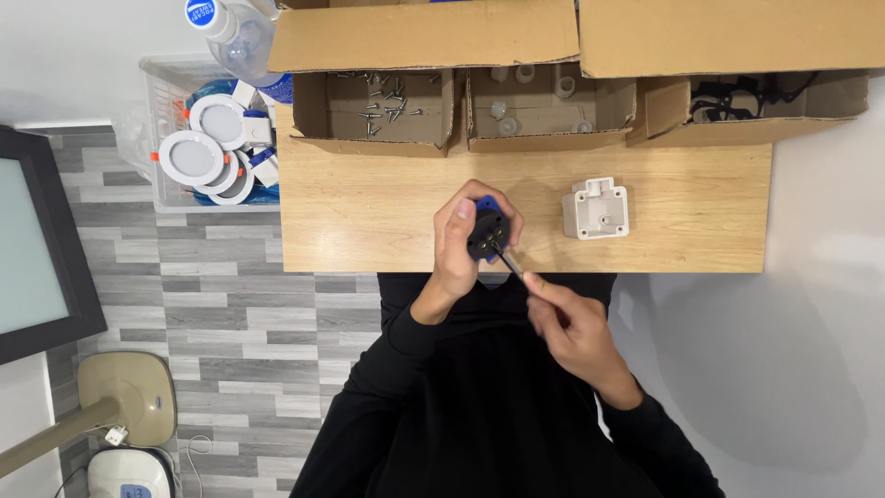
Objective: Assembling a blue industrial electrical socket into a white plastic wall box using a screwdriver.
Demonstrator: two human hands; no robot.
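Blue socket part [486, 231], round and dark-faced, is being held just above the near edge of the wooden surface [387, 212]. We are wrapping our left hand [458, 247] around it from the left, with the fingers [466, 208] curling over its top and pinching it firmly. We are gripping a screwdriver [510, 263] in our right hand [570, 327], the fingers pressed together around the handle, and its thin shaft is angling up and to the left so that the tip is touching the face of the socket part. To the right, well apart from both hands, a white plastic box [595, 208] is resting on the surface. Along the far edge, three open cardboard boxes are lying side by side: the left box [383, 109] is holding loose screws, the middle box [544, 109] small pale plugs, the right box [756, 106] black parts that we cannot make out. Beside the surface on the left, a clear bin [212, 148] is holding round white lamps.
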